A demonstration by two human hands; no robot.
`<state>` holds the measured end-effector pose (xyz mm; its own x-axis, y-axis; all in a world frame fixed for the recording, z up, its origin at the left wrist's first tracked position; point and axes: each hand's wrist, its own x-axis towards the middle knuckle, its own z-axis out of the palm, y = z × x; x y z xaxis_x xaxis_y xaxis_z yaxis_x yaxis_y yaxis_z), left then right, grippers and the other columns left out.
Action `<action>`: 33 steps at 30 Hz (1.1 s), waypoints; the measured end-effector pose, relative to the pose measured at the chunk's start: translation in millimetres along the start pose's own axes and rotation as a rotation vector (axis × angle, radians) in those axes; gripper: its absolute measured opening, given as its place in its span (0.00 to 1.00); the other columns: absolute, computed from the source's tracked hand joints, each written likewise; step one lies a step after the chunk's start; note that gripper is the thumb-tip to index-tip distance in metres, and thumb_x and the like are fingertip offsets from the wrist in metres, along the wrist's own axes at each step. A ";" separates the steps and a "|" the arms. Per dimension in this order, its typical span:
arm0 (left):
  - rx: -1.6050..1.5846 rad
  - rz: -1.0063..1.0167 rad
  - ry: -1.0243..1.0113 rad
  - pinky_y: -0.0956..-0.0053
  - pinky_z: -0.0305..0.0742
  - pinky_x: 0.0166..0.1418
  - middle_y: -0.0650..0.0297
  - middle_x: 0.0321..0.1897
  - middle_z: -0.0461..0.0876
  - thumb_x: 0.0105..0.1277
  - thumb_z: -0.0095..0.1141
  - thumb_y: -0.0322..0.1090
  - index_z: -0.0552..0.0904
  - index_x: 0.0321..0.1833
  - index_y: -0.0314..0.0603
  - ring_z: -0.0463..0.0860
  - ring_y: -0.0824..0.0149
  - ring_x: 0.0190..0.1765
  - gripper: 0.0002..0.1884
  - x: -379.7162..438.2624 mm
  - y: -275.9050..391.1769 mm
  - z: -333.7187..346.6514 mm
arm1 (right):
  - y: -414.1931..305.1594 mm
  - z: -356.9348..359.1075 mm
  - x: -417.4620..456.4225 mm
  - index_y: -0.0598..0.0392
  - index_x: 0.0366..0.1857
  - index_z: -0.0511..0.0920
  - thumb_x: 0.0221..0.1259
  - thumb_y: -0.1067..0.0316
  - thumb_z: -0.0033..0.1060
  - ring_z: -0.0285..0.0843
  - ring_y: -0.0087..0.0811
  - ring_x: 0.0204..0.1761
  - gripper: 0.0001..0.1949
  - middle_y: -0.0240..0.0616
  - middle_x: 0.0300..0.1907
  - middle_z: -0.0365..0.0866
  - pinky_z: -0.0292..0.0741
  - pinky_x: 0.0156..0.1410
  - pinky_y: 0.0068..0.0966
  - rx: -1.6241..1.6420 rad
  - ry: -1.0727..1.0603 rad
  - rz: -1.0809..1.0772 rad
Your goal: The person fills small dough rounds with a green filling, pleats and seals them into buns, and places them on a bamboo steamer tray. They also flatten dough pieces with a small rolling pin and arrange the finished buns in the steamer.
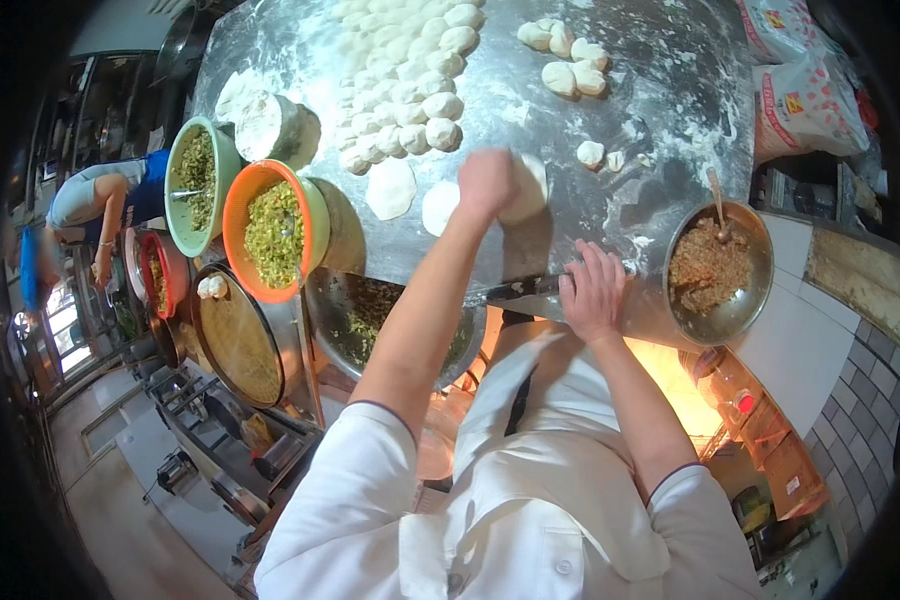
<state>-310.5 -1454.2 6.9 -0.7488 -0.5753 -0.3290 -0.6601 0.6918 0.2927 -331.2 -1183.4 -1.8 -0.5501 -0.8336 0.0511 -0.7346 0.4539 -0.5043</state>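
Note:
My left hand [487, 182] is closed into a fist over the floured metal table. It sits against the left side of a flattened dough round [526, 187] and partly covers it. Left of the fist lies a second dough round [440, 207], and beyond that a third, thin dough disc [390, 189]. My right hand [594, 291] rests on the front edge of the table [510, 291], palm down, fingers spread a little and holding nothing. Rows of dough balls [412, 112] fill the table's far middle. Smaller dough scraps [591, 154] lie to the right.
Left stand an orange-rimmed basin [315, 217] of chopped green filling, a green basin [229, 161] and a round pan [277, 367]. A steel bowl [765, 262] of minced filling with a spoon is at right, near printed sacks [806, 105]. Another person [101, 199] bends at far left.

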 end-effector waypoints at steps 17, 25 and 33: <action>-0.747 -0.151 -0.072 0.66 0.78 0.42 0.60 0.29 0.85 0.50 0.63 0.22 0.85 0.38 0.32 0.83 0.65 0.35 0.10 -91.7 -17.2 38.3 | -26.2 5.8 75.0 0.51 0.63 0.76 0.65 0.59 0.53 0.60 0.43 0.74 0.22 0.41 0.72 0.68 0.58 0.73 0.46 -0.248 0.046 0.079; -0.327 -0.441 0.328 0.57 0.80 0.50 0.51 0.41 0.85 0.64 0.63 0.31 0.85 0.48 0.37 0.84 0.50 0.47 0.11 -108.2 -69.8 -27.1 | -10.6 4.9 -24.5 0.47 0.61 0.78 0.63 0.58 0.55 0.63 0.42 0.72 0.22 0.37 0.69 0.71 0.58 0.74 0.46 -0.235 0.036 -0.062; 0.123 0.138 0.459 0.52 0.77 0.47 0.47 0.39 0.79 0.58 0.56 0.25 0.80 0.40 0.35 0.80 0.45 0.44 0.07 8.6 -61.7 -41.9 | -17.1 12.7 13.6 0.45 0.59 0.80 0.61 0.57 0.55 0.68 0.39 0.67 0.21 0.34 0.66 0.74 0.59 0.73 0.45 -0.212 0.073 -0.038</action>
<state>-278.7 -1520.0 23.7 -0.7956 -0.5888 0.1427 -0.5621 0.8053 0.1887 -321.1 -1206.5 -3.4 -0.5417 -0.8300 0.1326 -0.8183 0.4847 -0.3090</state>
